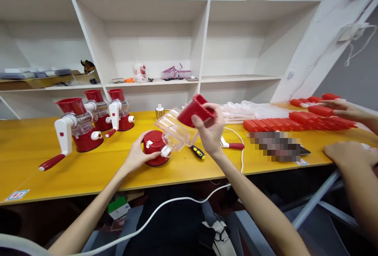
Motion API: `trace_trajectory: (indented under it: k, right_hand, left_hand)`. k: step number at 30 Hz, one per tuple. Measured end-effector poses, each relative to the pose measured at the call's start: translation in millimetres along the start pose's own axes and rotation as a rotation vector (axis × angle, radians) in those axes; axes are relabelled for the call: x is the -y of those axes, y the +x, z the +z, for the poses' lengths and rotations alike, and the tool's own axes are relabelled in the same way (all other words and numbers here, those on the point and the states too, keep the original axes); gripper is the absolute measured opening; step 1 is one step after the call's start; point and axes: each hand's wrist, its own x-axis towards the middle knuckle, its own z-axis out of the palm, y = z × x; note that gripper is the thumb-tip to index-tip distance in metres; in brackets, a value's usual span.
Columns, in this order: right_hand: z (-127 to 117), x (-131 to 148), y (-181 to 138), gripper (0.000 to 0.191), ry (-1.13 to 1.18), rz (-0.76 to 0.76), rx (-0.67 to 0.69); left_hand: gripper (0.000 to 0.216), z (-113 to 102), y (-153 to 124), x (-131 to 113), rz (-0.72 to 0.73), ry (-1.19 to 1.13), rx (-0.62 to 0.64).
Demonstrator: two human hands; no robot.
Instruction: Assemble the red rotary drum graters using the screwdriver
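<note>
My left hand (138,151) is closed around the red round base (155,142) of a rotary grater, which rests on the yellow table; its thumb lies by the white knob (165,151). In my right hand (210,128) is a red feed hopper (193,111), held tilted above the table. A clear plastic housing (177,132) is just below the hopper and appears joined to it, beside the base. On the table past the housing lie a screwdriver (197,152) with a black and yellow handle and a white crank with a red grip (236,146).
Several assembled rotary graters (78,124) stand at the left. A metal grating drum (160,112) is at the back. Red parts (268,124) and clear plastic parts (251,110) line the right, where a co-worker's hands (344,108) are. A white cable (177,199) crosses in front.
</note>
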Motion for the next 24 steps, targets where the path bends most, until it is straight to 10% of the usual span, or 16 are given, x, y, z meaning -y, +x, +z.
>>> trace_trajectory:
  k: [9,24]
  right_hand:
    - [65.0,-32.1,17.0,0.049,0.131,0.107,0.510]
    - [91.0,-23.0,10.9,0.046,-0.123,0.047,0.589]
  left_hand:
    - [0.083,15.1,-12.6,12.5,-0.058,-0.073,0.076]
    - [0.078,20.3,-17.6,24.2,-0.053,-0.146,0.078]
